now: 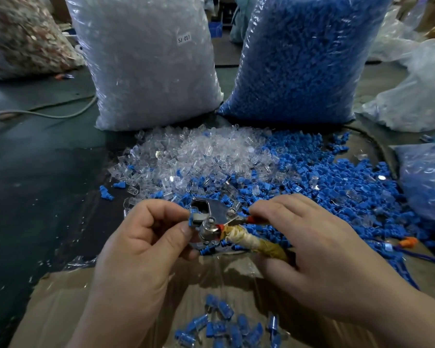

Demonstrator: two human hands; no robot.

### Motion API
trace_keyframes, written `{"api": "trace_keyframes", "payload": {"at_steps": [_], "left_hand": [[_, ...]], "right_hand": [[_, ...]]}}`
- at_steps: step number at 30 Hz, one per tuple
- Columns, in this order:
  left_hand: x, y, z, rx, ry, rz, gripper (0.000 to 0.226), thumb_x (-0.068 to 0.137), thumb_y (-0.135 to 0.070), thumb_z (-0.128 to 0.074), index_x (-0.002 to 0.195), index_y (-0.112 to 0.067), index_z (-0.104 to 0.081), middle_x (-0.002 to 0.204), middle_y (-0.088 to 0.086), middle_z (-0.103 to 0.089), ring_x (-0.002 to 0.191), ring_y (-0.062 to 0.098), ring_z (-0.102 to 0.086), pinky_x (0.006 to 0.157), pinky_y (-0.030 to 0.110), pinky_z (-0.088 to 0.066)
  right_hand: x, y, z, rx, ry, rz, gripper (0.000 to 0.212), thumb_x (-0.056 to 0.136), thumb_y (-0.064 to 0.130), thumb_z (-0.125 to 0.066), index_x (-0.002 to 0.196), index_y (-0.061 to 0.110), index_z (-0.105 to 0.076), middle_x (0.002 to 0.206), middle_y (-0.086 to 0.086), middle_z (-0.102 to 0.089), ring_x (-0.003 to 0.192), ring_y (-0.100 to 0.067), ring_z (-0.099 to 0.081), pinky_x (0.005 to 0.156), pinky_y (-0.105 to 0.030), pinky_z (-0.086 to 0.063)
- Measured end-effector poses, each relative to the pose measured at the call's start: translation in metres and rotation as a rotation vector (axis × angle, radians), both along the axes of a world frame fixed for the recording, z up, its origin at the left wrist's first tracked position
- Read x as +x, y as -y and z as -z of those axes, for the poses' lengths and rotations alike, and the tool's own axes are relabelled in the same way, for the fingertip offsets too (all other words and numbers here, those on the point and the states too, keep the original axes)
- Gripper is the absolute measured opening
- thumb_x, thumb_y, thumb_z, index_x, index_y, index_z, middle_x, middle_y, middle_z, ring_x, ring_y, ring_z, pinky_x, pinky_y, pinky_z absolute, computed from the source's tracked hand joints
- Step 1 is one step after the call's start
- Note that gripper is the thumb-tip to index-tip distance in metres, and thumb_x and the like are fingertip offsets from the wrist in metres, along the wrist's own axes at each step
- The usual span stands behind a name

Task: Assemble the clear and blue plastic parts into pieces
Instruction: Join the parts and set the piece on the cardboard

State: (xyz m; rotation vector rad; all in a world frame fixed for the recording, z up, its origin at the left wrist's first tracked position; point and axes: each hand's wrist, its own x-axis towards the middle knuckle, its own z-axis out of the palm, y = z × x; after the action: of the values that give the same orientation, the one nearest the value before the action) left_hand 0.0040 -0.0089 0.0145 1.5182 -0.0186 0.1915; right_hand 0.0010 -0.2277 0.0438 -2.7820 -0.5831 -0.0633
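Your left hand [146,242] pinches a small blue plastic part [191,220] between thumb and forefinger, at the left side of the head of a shiny metal plier-type tool [212,217]. The other fingers of this hand are curled in. Your right hand [319,247] is wrapped around the two handles of the tool, one red and one bound in yellowish tape.

Just behind the tool lie two loose heaps that touch and mix at their border: a heap of clear plastic parts [199,156] on the left and a heap of blue plastic parts [324,182] on the right. There are too many to count.

Below your hands is a brown cardboard box lined with clear film [60,310]. In it lie joined clear-and-blue pieces [224,325], about a dozen in view.

Behind the heaps stand two tall clear bags, side by side. The bag of clear parts [148,59] carries a white label "SJ 017", and the bag of blue parts [304,54] stands to its right. A third bag with reddish mixed content [23,38] is far left, and a fourth bag with bluish parts [427,182] is at the right edge.

The surface is dark green [35,172], and one pale cable [48,114] runs over it on the left.
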Motion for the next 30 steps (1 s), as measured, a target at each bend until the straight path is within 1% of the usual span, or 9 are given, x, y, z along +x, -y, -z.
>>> {"api": "trace_keyframes", "payload": {"at_steps": [4, 9, 12, 14, 16, 18, 22, 27, 30], "left_hand": [[-0.003, 0.002, -0.002, 0.006, 0.004, 0.004, 0.015, 0.069, -0.018, -0.068, 0.08, -0.028, -0.072, 0.075, 0.014, -0.072, 0.058, 0.022, -0.069, 0.052, 0.023, -0.055], [-0.005, -0.001, -0.005, 0.028, -0.001, -0.023, 0.019, 0.064, -0.031, -0.071, 0.083, -0.028, -0.072, 0.077, 0.011, -0.074, 0.06, 0.023, -0.071, 0.054, 0.025, -0.056], [-0.006, -0.001, -0.005, 0.069, -0.042, -0.047, 0.02, 0.063, -0.034, -0.072, 0.082, -0.031, -0.071, 0.078, 0.008, -0.075, 0.062, 0.023, -0.072, 0.053, 0.023, -0.056], [-0.004, -0.004, -0.003, 0.087, -0.088, -0.063, 0.011, 0.071, -0.025, -0.07, 0.081, -0.032, -0.071, 0.076, 0.008, -0.074, 0.062, 0.022, -0.072, 0.052, 0.022, -0.056], [-0.002, -0.007, 0.0, 0.112, -0.137, -0.046, 0.019, 0.081, -0.011, -0.069, 0.08, -0.03, -0.071, 0.071, 0.009, -0.072, 0.058, 0.019, -0.071, 0.05, 0.021, -0.055], [-0.003, -0.005, -0.001, 0.189, -0.2, 0.041, 0.026, 0.086, -0.004, -0.067, 0.079, -0.029, -0.07, 0.064, 0.009, -0.07, 0.051, 0.016, -0.066, 0.047, 0.019, -0.051], [-0.007, 0.001, -0.001, 0.25, -0.291, 0.176, 0.025, 0.085, -0.006, -0.066, 0.075, -0.028, -0.068, 0.058, 0.011, -0.067, 0.043, 0.013, -0.058, 0.043, 0.015, -0.045], [-0.005, 0.001, 0.003, 0.27, -0.286, 0.146, 0.023, 0.084, -0.011, -0.067, 0.079, -0.033, -0.069, 0.06, 0.009, -0.068, 0.046, 0.011, -0.059, 0.043, 0.015, -0.046], [-0.005, 0.004, 0.009, 0.307, -0.245, 0.085, 0.018, 0.082, -0.019, -0.069, 0.081, -0.037, -0.068, 0.062, 0.004, -0.07, 0.048, 0.011, -0.062, 0.044, 0.019, -0.045]], "right_hand": [[-0.001, -0.002, -0.002, -0.044, 0.029, 0.01, 0.055, 0.077, 0.062, -0.042, 0.128, 0.041, -0.044, 0.106, 0.021, -0.055, 0.098, -0.006, -0.051, 0.084, -0.026, -0.045], [-0.001, -0.006, -0.006, -0.031, 0.036, 0.017, 0.046, 0.076, 0.058, -0.044, 0.114, 0.037, -0.059, 0.089, 0.022, -0.057, 0.082, -0.004, -0.053, 0.071, -0.02, -0.039], [-0.001, -0.005, -0.003, 0.001, 0.026, 0.032, 0.046, 0.077, 0.061, -0.043, 0.115, 0.04, -0.057, 0.092, 0.024, -0.058, 0.086, -0.001, -0.053, 0.076, -0.021, -0.043], [0.001, -0.001, 0.0, 0.006, 0.064, 0.065, 0.047, 0.076, 0.063, -0.043, 0.116, 0.04, -0.056, 0.094, 0.026, -0.057, 0.088, 0.001, -0.054, 0.079, -0.02, -0.042], [0.007, 0.004, 0.003, -0.003, 0.099, 0.144, 0.055, 0.076, 0.068, -0.039, 0.12, 0.038, -0.055, 0.097, 0.026, -0.055, 0.091, 0.0, -0.052, 0.08, -0.022, -0.038], [0.015, 0.011, 0.005, -0.055, 0.107, 0.24, 0.063, 0.077, 0.073, -0.035, 0.124, 0.035, -0.053, 0.104, 0.021, -0.056, 0.097, -0.006, -0.05, 0.082, -0.027, -0.039], [0.028, 0.016, 0.008, -0.214, 0.041, 0.336, 0.076, 0.073, 0.076, -0.035, 0.136, 0.034, -0.044, 0.124, 0.009, -0.055, 0.115, -0.017, -0.043, 0.097, -0.037, -0.036], [0.027, 0.013, 0.008, -0.204, 0.073, 0.318, 0.063, 0.08, 0.07, -0.046, 0.132, 0.034, -0.05, 0.126, 0.009, -0.051, 0.12, -0.019, -0.038, 0.106, -0.041, -0.025], [0.011, -0.003, 0.005, 0.012, 0.206, 0.215, 0.045, 0.087, 0.062, -0.041, 0.115, 0.032, -0.059, 0.11, 0.012, -0.06, 0.105, -0.012, -0.052, 0.095, -0.04, -0.041]]}}
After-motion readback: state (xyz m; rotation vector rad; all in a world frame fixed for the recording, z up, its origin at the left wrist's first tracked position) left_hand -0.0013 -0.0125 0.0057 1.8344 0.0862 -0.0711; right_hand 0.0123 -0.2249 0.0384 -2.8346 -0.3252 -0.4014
